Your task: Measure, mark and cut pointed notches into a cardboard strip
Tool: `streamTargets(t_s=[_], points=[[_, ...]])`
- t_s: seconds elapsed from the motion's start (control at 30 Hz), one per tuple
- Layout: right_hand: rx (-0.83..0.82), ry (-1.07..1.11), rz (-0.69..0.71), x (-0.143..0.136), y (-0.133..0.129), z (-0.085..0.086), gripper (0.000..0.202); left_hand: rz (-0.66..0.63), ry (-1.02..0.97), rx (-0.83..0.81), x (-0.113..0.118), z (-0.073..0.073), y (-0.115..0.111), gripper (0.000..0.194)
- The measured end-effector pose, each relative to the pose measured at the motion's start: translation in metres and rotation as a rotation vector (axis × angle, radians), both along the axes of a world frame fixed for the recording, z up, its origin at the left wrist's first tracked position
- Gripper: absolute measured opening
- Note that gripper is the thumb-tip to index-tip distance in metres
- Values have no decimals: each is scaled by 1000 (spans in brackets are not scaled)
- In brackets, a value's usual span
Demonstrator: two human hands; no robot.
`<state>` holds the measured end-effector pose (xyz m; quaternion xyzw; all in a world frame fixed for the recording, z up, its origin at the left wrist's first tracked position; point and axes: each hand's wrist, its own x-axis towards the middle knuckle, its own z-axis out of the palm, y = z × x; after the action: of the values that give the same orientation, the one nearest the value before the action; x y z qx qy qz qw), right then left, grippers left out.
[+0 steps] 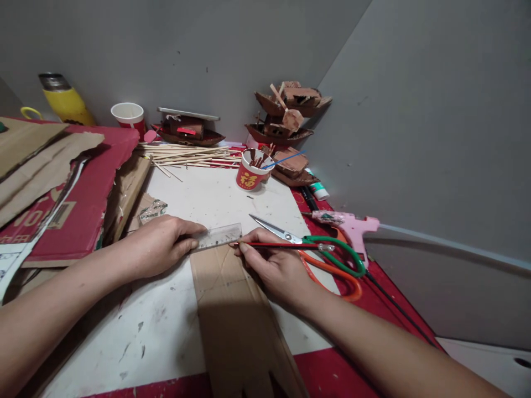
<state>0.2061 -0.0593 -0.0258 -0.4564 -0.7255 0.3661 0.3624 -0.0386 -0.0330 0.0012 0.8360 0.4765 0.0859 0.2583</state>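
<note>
A long strip of brown cardboard (244, 326) lies on a stained white board (166, 315). Across its far end rests a clear ruler (219, 235), its left end gripped between the thumb and fingers of my left hand (164, 246). In my right hand (276, 268) is a red-and-black pencil (286, 245), its tip close to the ruler's right end. Faint lines cross the cardboard below the ruler. Scissors (286, 235) with green and orange handles lie just beyond my right hand, their blades pointing left.
Stacked cardboard sheets (83, 188) stand at left. Thin wooden sticks (194, 156) lie at the back beside a red paper cup (251, 176). Brown model boats (286, 119) sit by the wall. A pink glue gun (348, 224) with its cord is at right.
</note>
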Motion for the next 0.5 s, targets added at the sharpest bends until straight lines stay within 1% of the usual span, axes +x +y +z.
streamTargets(t_s=[0.2,0.33,0.4,0.5], points=[[12,-10,-10,1,-1,-1,14,14,15,0,1,2,-1,40],[34,-8,-57,3,-5,0,13,14,16,0,2,4,-3,40],[83,-26,-59,3,-9,1,11,17,8,-6,1,3,-3,39],[248,-43,49,2,-13,1,13,21,2,-13,1,2,-2,40]])
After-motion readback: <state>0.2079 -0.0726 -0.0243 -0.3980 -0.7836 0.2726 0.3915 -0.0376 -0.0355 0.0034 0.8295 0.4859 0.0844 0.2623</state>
